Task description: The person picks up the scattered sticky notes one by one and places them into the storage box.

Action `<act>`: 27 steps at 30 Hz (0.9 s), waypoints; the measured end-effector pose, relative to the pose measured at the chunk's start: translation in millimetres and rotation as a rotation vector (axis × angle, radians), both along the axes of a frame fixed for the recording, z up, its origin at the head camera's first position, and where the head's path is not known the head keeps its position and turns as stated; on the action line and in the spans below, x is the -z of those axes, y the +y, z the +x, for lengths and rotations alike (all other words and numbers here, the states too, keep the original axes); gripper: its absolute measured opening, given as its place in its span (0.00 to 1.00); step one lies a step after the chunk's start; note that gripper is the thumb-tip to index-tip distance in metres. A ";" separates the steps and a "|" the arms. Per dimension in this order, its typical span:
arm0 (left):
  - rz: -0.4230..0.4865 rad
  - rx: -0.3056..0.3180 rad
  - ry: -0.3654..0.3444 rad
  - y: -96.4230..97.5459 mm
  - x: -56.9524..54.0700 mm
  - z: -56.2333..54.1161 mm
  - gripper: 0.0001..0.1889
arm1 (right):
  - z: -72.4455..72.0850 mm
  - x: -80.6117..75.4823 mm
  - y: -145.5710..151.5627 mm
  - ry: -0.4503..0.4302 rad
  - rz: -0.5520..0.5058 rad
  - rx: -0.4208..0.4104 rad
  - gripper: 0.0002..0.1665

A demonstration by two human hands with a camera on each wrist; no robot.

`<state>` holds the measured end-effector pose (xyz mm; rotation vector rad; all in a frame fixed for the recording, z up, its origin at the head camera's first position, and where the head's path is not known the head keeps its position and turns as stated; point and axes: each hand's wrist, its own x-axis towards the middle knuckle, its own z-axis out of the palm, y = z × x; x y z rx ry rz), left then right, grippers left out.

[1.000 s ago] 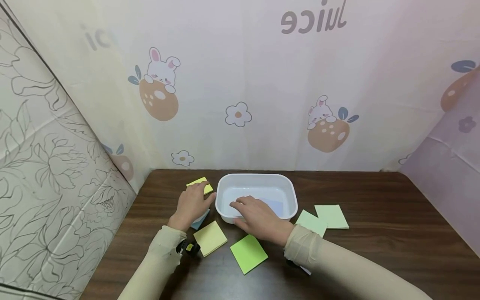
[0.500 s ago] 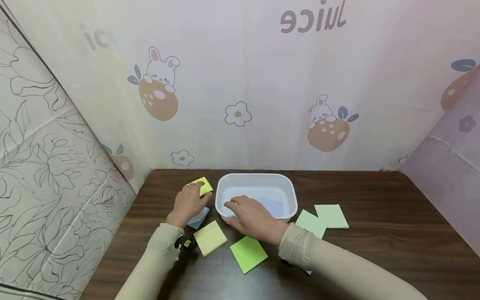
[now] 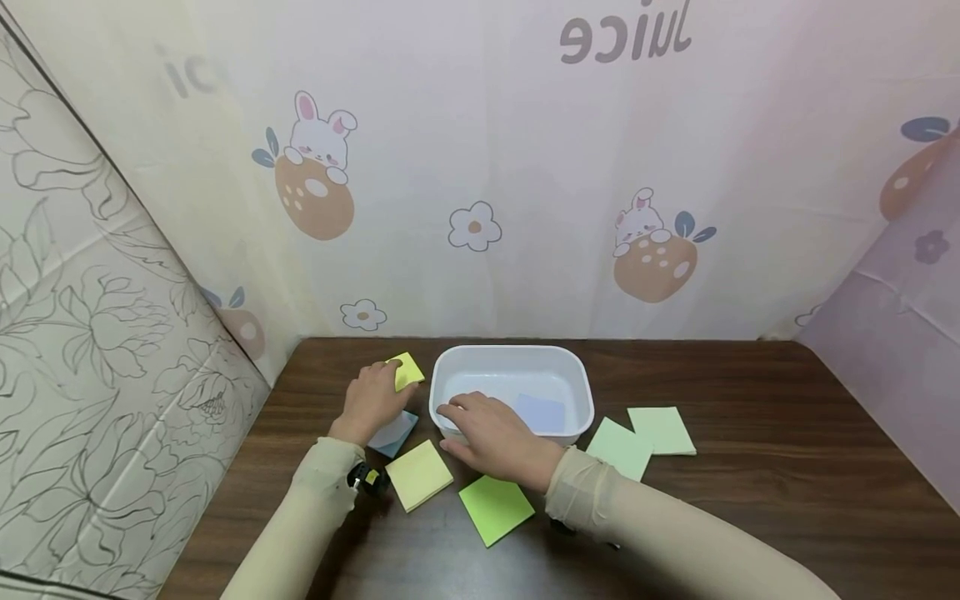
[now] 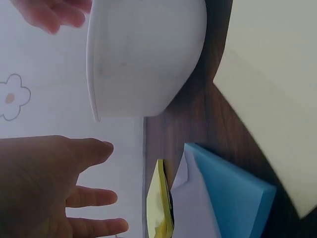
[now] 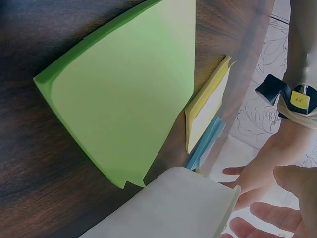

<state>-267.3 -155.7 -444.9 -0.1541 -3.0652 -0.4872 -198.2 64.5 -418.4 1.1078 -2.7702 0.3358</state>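
My left hand (image 3: 371, 402) hovers over the left part of the table, its fingers apart and holding nothing. Beneath and beside it lie a blue sticky note pad (image 4: 228, 188) with a pale lilac sheet on top and a bright yellow pad (image 3: 408, 372). Over the front left of a white plastic tub (image 3: 525, 350) is my right hand (image 3: 498, 435), fingers loosely bent with nothing in them. Inside the tub lies a pale lilac sheet (image 3: 542, 413). A pale yellow pad (image 3: 420, 477) and a lime green pad (image 3: 497, 512) lie before the tub.
Right of the tub, two mint green pads (image 3: 663, 431) lie partly overlapping. A small dark item under the right forearm is mostly hidden. A patterned curtain (image 3: 480, 167) hangs behind the dark wooden table (image 3: 765, 450), with printed cloth on both sides.
Both hands have drifted left, the left one off the bright yellow and blue pads a little, uncovering more of the blue pad. The pads and tub keep their places.
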 end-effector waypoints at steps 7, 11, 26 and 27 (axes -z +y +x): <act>-0.031 -0.016 -0.026 -5.8 1.1 -7.9 0.33 | -0.6 0.5 -2.2 0.008 0.003 -0.006 0.26; -0.052 -0.016 -0.029 -8.0 3.1 -11.8 0.33 | -0.8 0.4 -3.0 0.009 -0.001 -0.010 0.25; -0.080 -0.027 -0.056 -10.9 6.5 -25.2 0.33 | -0.3 -0.4 -6.8 0.018 0.007 -0.015 0.24; -0.080 -0.029 -0.060 -11.4 6.9 -26.1 0.33 | 0.1 -0.9 -6.8 0.016 0.007 -0.013 0.24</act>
